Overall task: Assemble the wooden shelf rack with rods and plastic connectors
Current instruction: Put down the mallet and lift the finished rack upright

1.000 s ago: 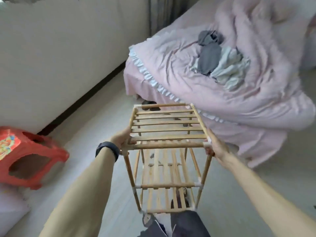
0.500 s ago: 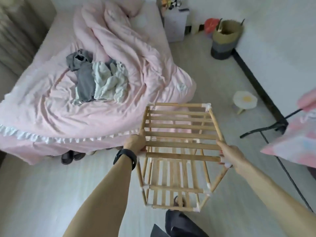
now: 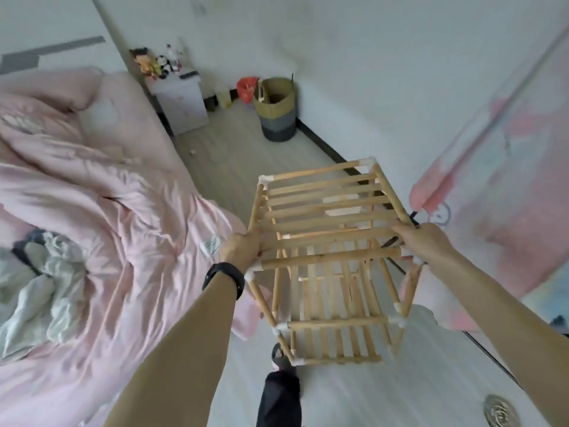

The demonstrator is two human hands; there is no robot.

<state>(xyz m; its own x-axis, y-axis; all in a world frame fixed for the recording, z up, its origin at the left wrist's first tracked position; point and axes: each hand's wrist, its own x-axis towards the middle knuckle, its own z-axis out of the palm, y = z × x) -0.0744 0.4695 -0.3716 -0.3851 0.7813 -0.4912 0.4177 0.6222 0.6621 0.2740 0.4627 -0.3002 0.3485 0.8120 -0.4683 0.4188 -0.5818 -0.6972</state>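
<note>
The wooden shelf rack (image 3: pixel 326 211) is lifted off the floor in front of me, upright, with slatted tiers joined by white plastic connectors (image 3: pixel 368 162) at the corners. My left hand (image 3: pixel 241 246) grips the left side rail of the top tier near its front corner; a black band sits on that wrist. My right hand (image 3: pixel 421 240) grips the right side rail near the front right connector. Two lower tiers show through the top slats.
A bed with a pink duvet (image 3: pixel 101 229) and a heap of clothes (image 3: pixel 40 272) fills the left. A white bedside cabinet (image 3: pixel 181 100) and a woven basket (image 3: pixel 277 109) stand by the far wall. Pink fabric (image 3: pixel 505 192) hangs at right. My leg (image 3: pixel 278 396) is below the rack.
I have turned to the right while carrying the rack: the bed has slid to the left of view, and the basket, cabinet and right wall have come closer. Both hands keep their grip.
</note>
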